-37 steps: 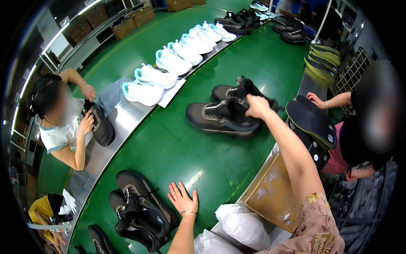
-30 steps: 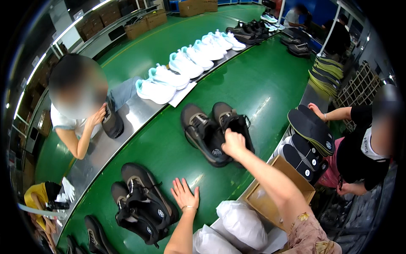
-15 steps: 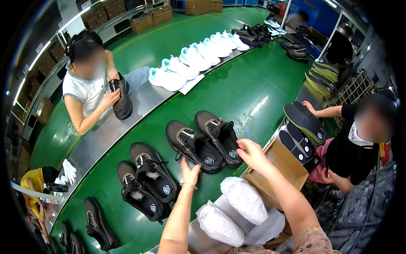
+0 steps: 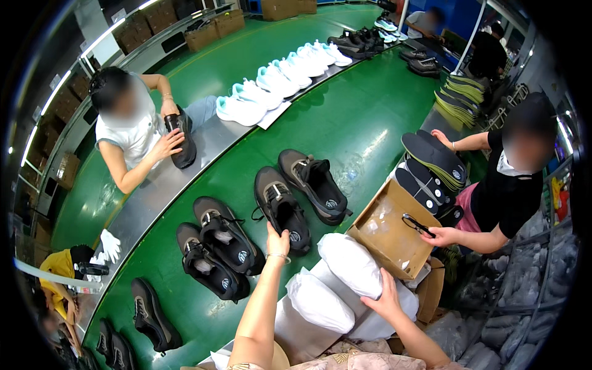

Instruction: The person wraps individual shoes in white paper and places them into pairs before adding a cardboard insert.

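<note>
Left hand, low centre of frame: laid on the heel of a dark shoe on the green tabletop; fingers are spread over the heel collar, no closed grip seen. A bracelet is worn at the wrist.

Right hand, lower right of centre: pressed flat, fingers open, on a white stuffed bag; nothing is clasped. More white bags are stacked just beside it, toward the lower edge.

The dark shoe lies at frame centre, toe pointing up-frame, its partner shoe just to the right, nearly touching. A second dark pair is set to the lower left of it, near but apart. Another dark shoe is seen at lower left.

An open cardboard box stands right of the bags. A seated person at right is reaching into it with one hand; stacked dark insoles are kept above the box.

Upper left: another person at a metal strip holds a black shoe in both hands. A row of white shoes is lined toward the top centre.
</note>
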Demonstrator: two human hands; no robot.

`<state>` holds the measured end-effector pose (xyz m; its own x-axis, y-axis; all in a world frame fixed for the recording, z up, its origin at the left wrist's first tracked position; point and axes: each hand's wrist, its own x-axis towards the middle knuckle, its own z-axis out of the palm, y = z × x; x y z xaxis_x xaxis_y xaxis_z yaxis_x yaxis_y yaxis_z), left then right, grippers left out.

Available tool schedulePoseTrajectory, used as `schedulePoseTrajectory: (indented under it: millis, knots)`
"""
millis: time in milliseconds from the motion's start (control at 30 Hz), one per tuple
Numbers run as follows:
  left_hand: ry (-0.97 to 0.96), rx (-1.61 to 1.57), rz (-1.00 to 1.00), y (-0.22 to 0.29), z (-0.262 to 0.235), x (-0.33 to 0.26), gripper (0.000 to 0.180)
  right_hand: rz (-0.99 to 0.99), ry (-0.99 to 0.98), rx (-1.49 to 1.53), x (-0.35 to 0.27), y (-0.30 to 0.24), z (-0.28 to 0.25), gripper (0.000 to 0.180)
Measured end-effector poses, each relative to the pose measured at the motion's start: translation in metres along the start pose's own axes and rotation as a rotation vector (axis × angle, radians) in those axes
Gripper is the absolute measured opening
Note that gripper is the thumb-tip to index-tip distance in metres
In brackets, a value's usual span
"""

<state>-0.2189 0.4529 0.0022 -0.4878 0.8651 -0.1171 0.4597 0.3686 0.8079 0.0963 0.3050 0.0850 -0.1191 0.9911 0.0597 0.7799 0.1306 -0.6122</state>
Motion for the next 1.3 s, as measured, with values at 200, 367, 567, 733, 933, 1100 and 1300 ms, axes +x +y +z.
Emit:
schedulePoseTrajectory:
  millis: [200,367,567,733,933,1100,1300]
  knots:
    - [0.099,-0.080,-0.095,0.010,-0.035,-0.052,0.046,0.093,0.160,0.286,-0.005,0.024,0.027,0.072]
    - [0.112,-0.253,0.070,0.044,-0.030,-0.131,0.034,-0.039,0.222,0.102,-0.010,-0.006,-0.002,0.069]
    - [-0.197,-0.759,-0.080,0.093,-0.004,-0.189,0.054,-0.037,0.166,0.163,-0.008,-0.046,-0.043,0.067]
    - [-0.452,-1.376,-0.321,0.108,-0.004,-0.184,0.052,-0.057,0.116,0.265,-0.004,-0.092,-0.050,0.066]
    - [-0.610,-1.512,-0.496,0.110,-0.021,-0.172,0.060,0.149,-0.080,0.665,0.003,-0.102,-0.042,0.060]
    - [-0.332,-1.216,-0.400,0.132,-0.037,-0.157,0.054,0.188,-0.180,0.844,0.025,-0.103,-0.037,0.065]
    - [-0.076,-1.130,-0.311,0.127,-0.012,-0.125,0.053,0.146,0.032,0.721,0.042,-0.119,-0.018,0.075]
